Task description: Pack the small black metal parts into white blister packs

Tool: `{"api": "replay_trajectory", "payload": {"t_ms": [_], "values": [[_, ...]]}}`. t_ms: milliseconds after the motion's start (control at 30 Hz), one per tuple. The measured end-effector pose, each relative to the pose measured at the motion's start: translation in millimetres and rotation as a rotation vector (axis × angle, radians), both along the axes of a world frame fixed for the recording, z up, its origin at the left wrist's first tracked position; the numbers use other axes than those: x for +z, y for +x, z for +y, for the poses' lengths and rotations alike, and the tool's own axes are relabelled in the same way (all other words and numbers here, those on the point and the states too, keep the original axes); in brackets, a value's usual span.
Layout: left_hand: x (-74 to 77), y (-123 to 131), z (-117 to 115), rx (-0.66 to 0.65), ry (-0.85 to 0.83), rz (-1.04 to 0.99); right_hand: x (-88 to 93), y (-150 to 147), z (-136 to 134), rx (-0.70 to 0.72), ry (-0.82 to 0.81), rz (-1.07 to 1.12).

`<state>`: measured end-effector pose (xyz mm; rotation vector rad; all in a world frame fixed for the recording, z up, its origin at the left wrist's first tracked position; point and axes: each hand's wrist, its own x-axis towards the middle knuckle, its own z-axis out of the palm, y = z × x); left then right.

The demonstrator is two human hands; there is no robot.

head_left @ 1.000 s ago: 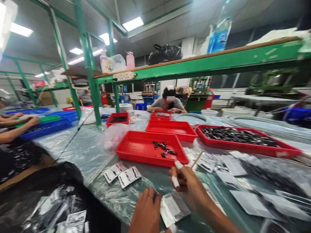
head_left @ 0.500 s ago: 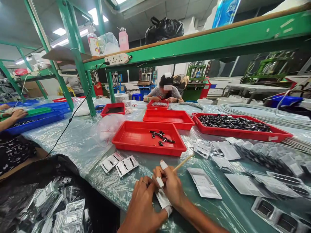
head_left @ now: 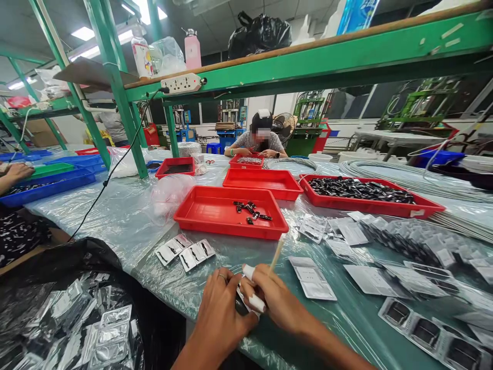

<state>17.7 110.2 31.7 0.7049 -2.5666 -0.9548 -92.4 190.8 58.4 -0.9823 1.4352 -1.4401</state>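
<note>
Near the table's front edge my left hand (head_left: pixel 220 316) is closed on a small silver and black packet (head_left: pixel 242 305), mostly covered by the fingers. My right hand (head_left: pixel 278 297) is wrapped round a thin wooden stick (head_left: pixel 276 254) whose upper end points up. White tape covers some of its fingertips, which press at the packet. Just beyond the left hand lie two silver packets with torn dark slits (head_left: pixel 196 254). A flat silver packet (head_left: pixel 313 278) lies to the right of my right hand. Behind them, a red tray (head_left: pixel 231 228) holds several small black pieces.
At the right lie many silver packets (head_left: pixel 427 331) and a red tray (head_left: pixel 400 208) heaped with black pieces. A black bag (head_left: pixel 92 252) of torn packets stands left. A green shelf (head_left: pixel 308 72) crosses overhead. A co-worker (head_left: pixel 265 139) sits opposite; another person's hand (head_left: pixel 18 172) shows far left.
The stick has tipped from slanting right to more upright in my right hand. Dark material now shows at the packet between my hands. The view has shifted slightly.
</note>
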Motion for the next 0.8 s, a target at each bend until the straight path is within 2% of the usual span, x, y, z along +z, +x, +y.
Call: {"api": "replay_trajectory", "payload": {"t_ms": [67,200,267,333,500,633,733,800], "values": [[1.9,0.7,-0.2,-0.006,-0.031,-0.019,2.6,-6.2,2.8,0.008,-0.045,-0.057],[7.3,0.0,2.2,-0.044,-0.118,-0.075,7.0,-22.9,-7.1,-0.195,-0.296,-0.447],[9.6,-1.7,4.2,-0.054,-0.132,-0.097,5.7,-27.0,-15.0,-0.250,-0.346,-0.516],[9.9,-3.3,5.6,-0.071,-0.116,-0.085,0.1,-25.6,-22.1,-0.260,-0.343,-0.487],[1.8,-3.9,4.3,-0.121,-0.102,-0.041,-15.5,-12.0,-29.2,-0.260,-0.266,-0.097],[-2.9,-3.1,5.1,-0.079,-0.135,-0.070,-7.4,-9.6,-15.2,-0.186,-0.079,0.080],[0.2,-1.5,6.9,-0.078,-0.153,-0.104,3.2,-16.1,-2.3,-0.054,0.033,-0.016],[4.2,0.5,6.7,-0.098,-0.151,-0.134,7.1,-23.0,0.0,-0.023,-0.050,-0.231]]}}
